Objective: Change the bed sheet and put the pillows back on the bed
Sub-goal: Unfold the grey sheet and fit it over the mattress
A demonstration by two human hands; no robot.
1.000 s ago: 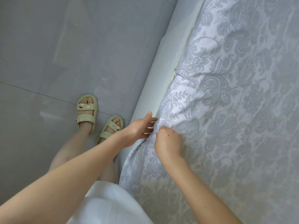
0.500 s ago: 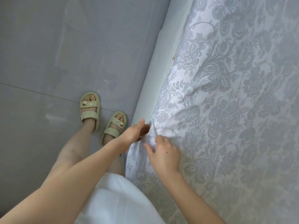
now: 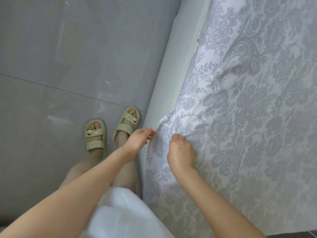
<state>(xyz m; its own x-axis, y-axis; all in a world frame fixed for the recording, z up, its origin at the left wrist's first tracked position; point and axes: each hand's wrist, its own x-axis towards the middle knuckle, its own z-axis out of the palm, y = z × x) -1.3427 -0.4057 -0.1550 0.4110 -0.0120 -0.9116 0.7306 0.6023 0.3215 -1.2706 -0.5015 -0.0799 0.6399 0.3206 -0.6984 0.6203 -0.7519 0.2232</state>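
At the bedside, my left hand [image 3: 139,138] pinches the edge of the white fabric bed sheet with grey-blue floral print [image 3: 240,117], and my right hand [image 3: 181,152] curls tight into a bunched fold just beside it. That sheet covers the bed, meeting the pale grey padded bed frame [image 3: 164,74].

Bed [image 3: 171,74] right, floor [image 3: 68,48] left.
The sheet [image 3: 248,109] covers the bed; sandals [image 3: 126,126] stand on the floor beside it.
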